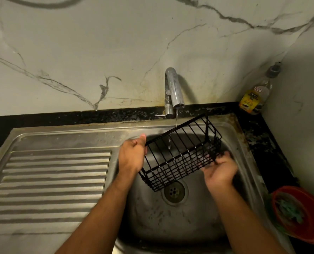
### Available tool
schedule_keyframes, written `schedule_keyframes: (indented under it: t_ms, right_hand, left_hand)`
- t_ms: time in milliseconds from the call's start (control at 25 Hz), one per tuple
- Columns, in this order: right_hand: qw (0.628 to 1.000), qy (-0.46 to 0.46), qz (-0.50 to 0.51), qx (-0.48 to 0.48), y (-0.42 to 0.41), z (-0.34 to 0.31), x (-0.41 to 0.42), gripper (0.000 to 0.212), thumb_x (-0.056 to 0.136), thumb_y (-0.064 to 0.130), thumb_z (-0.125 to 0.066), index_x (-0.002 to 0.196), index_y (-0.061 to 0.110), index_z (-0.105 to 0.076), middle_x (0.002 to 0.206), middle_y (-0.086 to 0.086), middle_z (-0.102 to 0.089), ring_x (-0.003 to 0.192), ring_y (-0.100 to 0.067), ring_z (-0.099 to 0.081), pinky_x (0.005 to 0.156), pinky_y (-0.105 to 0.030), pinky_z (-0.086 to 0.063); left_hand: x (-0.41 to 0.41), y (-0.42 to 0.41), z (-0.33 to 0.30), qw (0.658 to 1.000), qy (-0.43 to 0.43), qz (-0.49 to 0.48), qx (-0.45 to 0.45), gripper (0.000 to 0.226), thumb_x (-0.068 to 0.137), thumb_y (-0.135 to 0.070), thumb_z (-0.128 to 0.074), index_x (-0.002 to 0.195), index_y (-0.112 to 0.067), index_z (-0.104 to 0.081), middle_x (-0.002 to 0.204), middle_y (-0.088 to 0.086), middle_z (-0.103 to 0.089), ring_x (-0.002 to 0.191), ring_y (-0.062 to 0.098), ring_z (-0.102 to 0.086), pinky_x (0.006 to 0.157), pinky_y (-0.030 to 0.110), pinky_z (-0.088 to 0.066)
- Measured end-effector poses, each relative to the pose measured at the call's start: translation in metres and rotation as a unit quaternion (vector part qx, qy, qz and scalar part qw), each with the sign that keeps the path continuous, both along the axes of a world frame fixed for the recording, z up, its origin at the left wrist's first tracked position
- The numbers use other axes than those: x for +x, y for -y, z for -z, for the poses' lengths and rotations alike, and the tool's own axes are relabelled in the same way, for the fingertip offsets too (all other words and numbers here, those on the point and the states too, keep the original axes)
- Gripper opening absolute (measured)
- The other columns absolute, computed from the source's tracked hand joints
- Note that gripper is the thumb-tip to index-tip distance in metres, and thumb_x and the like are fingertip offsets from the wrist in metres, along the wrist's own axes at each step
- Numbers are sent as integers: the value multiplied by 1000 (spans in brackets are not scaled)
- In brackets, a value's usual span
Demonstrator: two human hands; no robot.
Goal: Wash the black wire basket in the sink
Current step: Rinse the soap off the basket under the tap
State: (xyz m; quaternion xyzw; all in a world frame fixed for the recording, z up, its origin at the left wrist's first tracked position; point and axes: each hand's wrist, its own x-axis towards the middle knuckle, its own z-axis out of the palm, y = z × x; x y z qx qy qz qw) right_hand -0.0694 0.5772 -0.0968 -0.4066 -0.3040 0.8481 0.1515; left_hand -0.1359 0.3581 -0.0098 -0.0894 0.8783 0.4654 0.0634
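Over the steel sink (244, 143), a person holds the black wire basket (178, 154) tilted above the bowl, its far long side raised toward the tap (172, 90) at twelve o'clock and its near corner hanging just above the drain (174, 191) at six. The left hand (132, 154) grips the short end at nine o'clock, fingers curled round the wires with the thumb up along the top rail. The right hand (220, 171) is at the four o'clock corner, fingers bent against the end wires; it is blurred, and I judge it is rubbing there, though whether it truly pinches a wire I cannot tell. A thin stream of water (176, 118) falls from the spout and passes through the grid near its middle. The step in hand looks like rinsing and rubbing the wires. To do it well, I would keep the left grip firm as the anchor, turn the basket slowly so each face passes under the stream, and run the right fingers along the crossings where grime collects. So weak a flow wets only a narrow strip, so the basket must travel under it. A soap bottle (255, 96) stands at two o'clock and a red bowl (299, 213) at four.
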Motion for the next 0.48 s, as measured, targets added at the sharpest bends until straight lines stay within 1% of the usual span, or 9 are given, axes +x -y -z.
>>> schedule_keyframes:
  t_ms: [40,80,120,160,200,280,360,440,480]
  right_hand:
    - [999,-9,-14,-31,-7,-3,-1,64,84,33,-51,148,31,-44,148,-10,-47,136,-40,-41,105,-77,-24]
    - [996,-3,-74,-41,-14,-11,-1,63,85,56,-52,143,33,-51,150,-11,-45,138,-45,-37,101,-82,-20]
    - [987,14,-159,-30,-20,-20,-1,73,78,77,-51,137,33,-58,148,-13,-48,135,-50,-38,98,-84,-21]
    - [971,31,-238,-23,-23,-30,-1,82,71,87,-50,131,32,-63,141,-16,-54,130,-53,-43,95,-84,-26]
    - [953,49,-298,-23,-26,-39,-3,84,69,89,-50,125,29,-66,132,-18,-60,123,-54,-49,91,-82,-32]
    - [923,88,-372,-32,-29,-52,-5,70,82,75,-51,117,17,-69,117,-23,-69,112,-50,-59,89,-75,-43]
    - [906,119,-404,-29,-28,-59,-6,48,85,44,-50,112,9,-70,110,-25,-71,106,-46,-64,92,-67,-47]
    - [910,121,-397,15,-25,-50,-5,45,74,24,-46,110,11,-69,108,-23,-72,101,-45,-65,87,-64,-50]
    - [915,110,-388,37,-25,-43,-3,48,73,16,-43,115,15,-67,107,-22,-71,99,-44,-64,81,-62,-52]
  left_hand:
    - [-2,0,-3,1000,-13,6,-23,60,104,-48,-48,60,-8,-55,44,-4,-43,42,14,-41,45,25,-31]
    - [-4,0,-5,999,-36,17,-36,61,104,-47,-50,56,-9,-52,45,-2,-42,43,16,-41,47,25,-32]
    - [-4,0,-8,996,-68,26,-49,61,103,-44,-52,51,-13,-46,43,-3,-40,42,15,-38,48,25,-33]
    - [-4,0,-7,992,-102,38,-62,62,102,-40,-55,47,-16,-40,41,-7,-36,39,12,-34,48,25,-31]
    - [-4,1,-5,987,-135,50,-75,63,101,-35,-58,45,-18,-36,38,-10,-32,37,9,-30,47,25,-30]
    - [-1,6,3,976,-185,75,-89,64,98,-29,-63,43,-20,-32,36,-8,-30,36,8,-29,48,25,-29]
    - [2,15,17,969,-220,85,-71,60,95,-31,-62,44,-24,-32,41,-8,-37,42,7,-37,53,24,-30]
    - [5,24,31,972,-219,83,-7,42,93,-30,-60,52,-30,-53,56,-13,-56,62,2,-56,66,24,-41]
    - [6,29,38,978,-181,69,72,24,92,-20,-60,71,-29,-69,78,-11,-70,83,4,-64,78,24,-47]
